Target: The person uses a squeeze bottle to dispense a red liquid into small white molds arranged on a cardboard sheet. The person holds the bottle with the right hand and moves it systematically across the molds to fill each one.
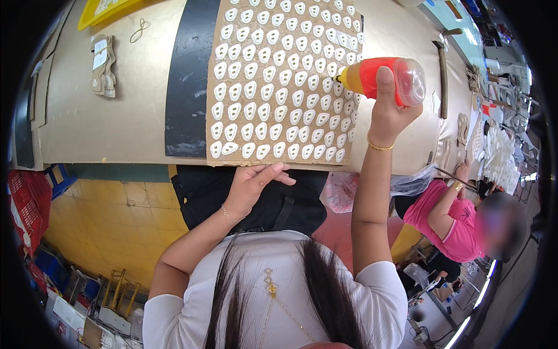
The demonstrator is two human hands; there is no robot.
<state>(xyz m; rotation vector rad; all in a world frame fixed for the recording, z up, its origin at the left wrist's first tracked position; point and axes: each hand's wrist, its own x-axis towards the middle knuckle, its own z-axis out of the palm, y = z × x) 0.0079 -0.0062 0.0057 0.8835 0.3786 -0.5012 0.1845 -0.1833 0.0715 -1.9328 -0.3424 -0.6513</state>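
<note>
My right hand is closed around a squeeze bottle with a red band, a clear rounded base and a yellow cap. The bottle is tilted nearly flat, its dark nozzle pointing left over the right side of a brown board. Rows of small white teardrop-shaped pieces, each with dark holes, cover this board. Whether the nozzle touches a piece I cannot tell. At the board's near edge rests my left hand, its fingers loosely stretched to the right and holding nothing.
Under the board lies a dark sheet on the tan table. Brown cut-out strips, a cord loop and a yellow tray are at left. A hammer lies right. Another person in pink works at right.
</note>
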